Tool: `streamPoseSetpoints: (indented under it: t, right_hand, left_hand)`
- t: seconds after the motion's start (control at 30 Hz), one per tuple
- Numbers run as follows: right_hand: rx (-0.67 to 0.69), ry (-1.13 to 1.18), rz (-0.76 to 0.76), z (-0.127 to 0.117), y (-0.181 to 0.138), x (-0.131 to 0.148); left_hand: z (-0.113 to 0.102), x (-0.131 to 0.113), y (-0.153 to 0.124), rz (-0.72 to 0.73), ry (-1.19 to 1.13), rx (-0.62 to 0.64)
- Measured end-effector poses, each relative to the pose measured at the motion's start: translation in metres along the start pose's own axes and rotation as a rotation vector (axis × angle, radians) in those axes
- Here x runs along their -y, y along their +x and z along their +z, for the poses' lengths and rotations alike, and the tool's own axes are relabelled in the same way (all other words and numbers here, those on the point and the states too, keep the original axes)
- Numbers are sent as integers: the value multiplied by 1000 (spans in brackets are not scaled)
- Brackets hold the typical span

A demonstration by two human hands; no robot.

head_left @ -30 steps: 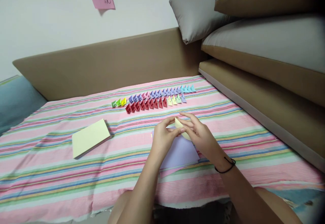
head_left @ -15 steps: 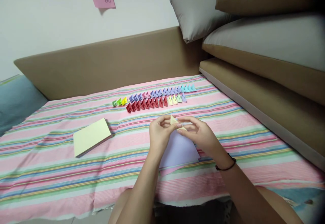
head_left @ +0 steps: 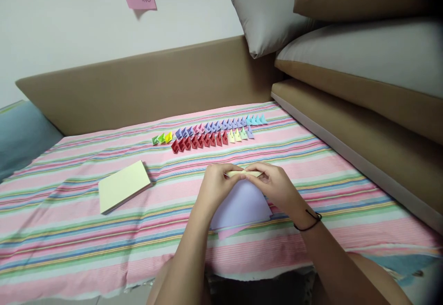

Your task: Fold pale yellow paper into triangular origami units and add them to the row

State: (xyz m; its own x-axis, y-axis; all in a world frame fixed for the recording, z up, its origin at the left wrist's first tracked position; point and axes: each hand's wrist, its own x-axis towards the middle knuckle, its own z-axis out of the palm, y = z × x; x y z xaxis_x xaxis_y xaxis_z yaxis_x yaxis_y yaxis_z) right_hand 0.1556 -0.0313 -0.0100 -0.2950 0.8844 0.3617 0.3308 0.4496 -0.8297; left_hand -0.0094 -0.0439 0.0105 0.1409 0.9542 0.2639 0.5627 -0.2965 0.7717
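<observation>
A small folded piece of pale yellow paper (head_left: 244, 173) is pinched between my two hands, seen nearly edge-on. My left hand (head_left: 218, 181) grips its left end, thumb and fingers closed. On its right end, my right hand (head_left: 275, 180) closes the same way, a dark cord around that wrist. Below the hands lie lavender paper sheets (head_left: 242, 208), with a pink sheet (head_left: 231, 232) poking out at the near edge. Beyond them stand rows of small folded paper pieces, among them dark red ones (head_left: 200, 141), lavender ones (head_left: 212, 127) and light blue ones (head_left: 256, 119).
A stack of pale yellow paper (head_left: 124, 186) lies to the left on the striped cloth (head_left: 166, 231). Three green and yellow folded pieces (head_left: 162, 138) sit left of the rows. A brown backrest (head_left: 148, 88) runs behind; grey-brown cushions (head_left: 363, 60) pile up on the right.
The yellow paper has turned from a raised triangular point to a flat, narrow strip between my hands. My fingers have shifted, and both thumbs now meet near its middle.
</observation>
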Motion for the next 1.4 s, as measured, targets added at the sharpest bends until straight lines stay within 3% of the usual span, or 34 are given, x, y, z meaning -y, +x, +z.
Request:
streamPoseSetpoints:
  t: [0.27, 0.53, 0.63, 0.87, 1.03, 1.2, 1.4]
  right_hand:
    - [41, 242, 200, 4, -3, -1]
    - [-3, 324, 198, -2, 0, -8]
    - [-14, 362, 230, -2, 1, -9]
    - [-178, 337, 289, -6, -1, -3]
    - [-138, 465, 285, -5, 2, -6]
    - [-223, 424, 314, -4, 2, -4]
    - [-275, 492, 282, -2, 1, 1]
  left_hand:
    - [0, 1, 1, -98, 58, -75]
    - [-2, 4, 3, -58, -49, 47]
    - [-2, 4, 3, -116, -101, 4]
    - [-5, 1, 4, -218, -273, -97]
    - [-7, 3, 6, -247, -339, -128]
    - [-7, 4, 7, -230, -358, -159]
    - [-3, -5, 4, -326, -657, -168]
